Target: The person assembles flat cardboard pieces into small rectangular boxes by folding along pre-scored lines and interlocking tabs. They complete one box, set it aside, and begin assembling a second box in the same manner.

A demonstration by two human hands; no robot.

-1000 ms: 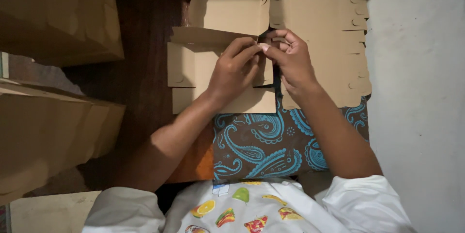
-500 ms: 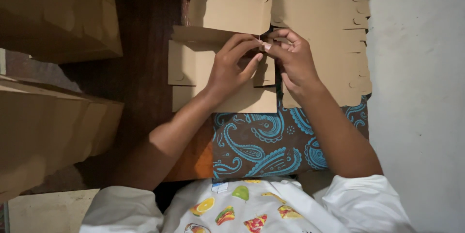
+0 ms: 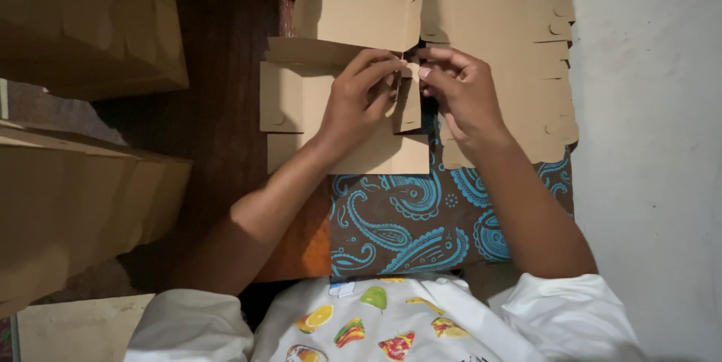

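Cardboard box flap (image 3: 408,102) (upright) pinched between left grip (image 3: 361,95) and right grip (image 3: 459,91).

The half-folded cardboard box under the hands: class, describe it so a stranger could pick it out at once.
Start at the blue paisley cloth. Just above it lies the half-folded cardboard box, with the left hand and right hand pinching its right flap. Unlike the flat stack of cut blanks beside it, its flaps stand up.

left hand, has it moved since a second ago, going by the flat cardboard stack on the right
Yes, slightly: the left hand has shifted up and right, toward the flat cardboard stack.
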